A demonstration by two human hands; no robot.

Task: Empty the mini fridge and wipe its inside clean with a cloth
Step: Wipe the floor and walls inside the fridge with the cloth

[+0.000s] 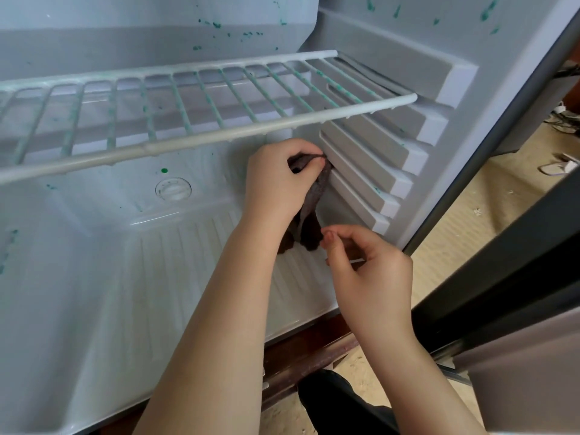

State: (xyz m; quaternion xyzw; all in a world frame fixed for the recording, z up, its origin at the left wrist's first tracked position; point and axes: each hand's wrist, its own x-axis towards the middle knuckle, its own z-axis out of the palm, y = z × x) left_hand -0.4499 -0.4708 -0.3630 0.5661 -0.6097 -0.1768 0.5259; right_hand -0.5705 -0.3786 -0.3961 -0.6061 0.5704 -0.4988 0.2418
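Cloth (317, 196) dangles from grip of left hand (279, 178) against the wall ledges (364, 171).

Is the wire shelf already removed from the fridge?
No, the wire shelf sits inside the fridge, above the left hand gripping the cloth.

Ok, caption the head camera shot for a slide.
Left hand grips a dark cloth at the fridge's ribbed wall, under the green-spattered shelf.

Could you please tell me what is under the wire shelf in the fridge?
The left hand gripping a dark cloth against the side rails, plus a round dial. What the hand and cloth cover cannot be seen.
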